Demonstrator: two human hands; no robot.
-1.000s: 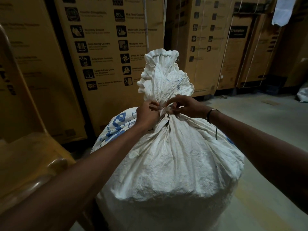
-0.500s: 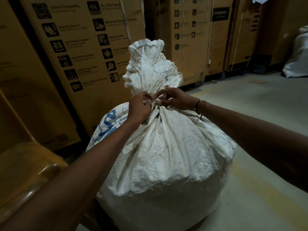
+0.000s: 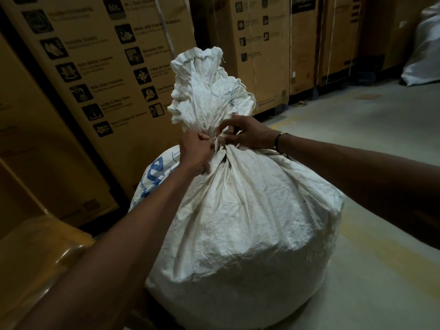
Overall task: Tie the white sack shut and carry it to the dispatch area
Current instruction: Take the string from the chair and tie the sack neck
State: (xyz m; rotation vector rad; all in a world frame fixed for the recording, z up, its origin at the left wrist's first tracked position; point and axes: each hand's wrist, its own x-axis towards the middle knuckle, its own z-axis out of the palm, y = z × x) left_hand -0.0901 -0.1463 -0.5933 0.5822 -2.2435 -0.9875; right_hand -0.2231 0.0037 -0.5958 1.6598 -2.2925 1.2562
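Both hands at the gathered neck of the upright white sack (image 3: 242,222), centre of frame.

We see the left hand (image 3: 194,152) fisted on the neck and the right hand (image 3: 247,136) pinching a tie strip (image 3: 220,139), equally near; the sack's long axis runs vertical. Cardboard cartons (image 3: 100,75) crowd the upper left; open floor (image 3: 357,120) lies right.

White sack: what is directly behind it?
Behind the white sack, tall printed cardboard boxes stand on the floor. Their lower parts there are hidden by the sack and both hands.
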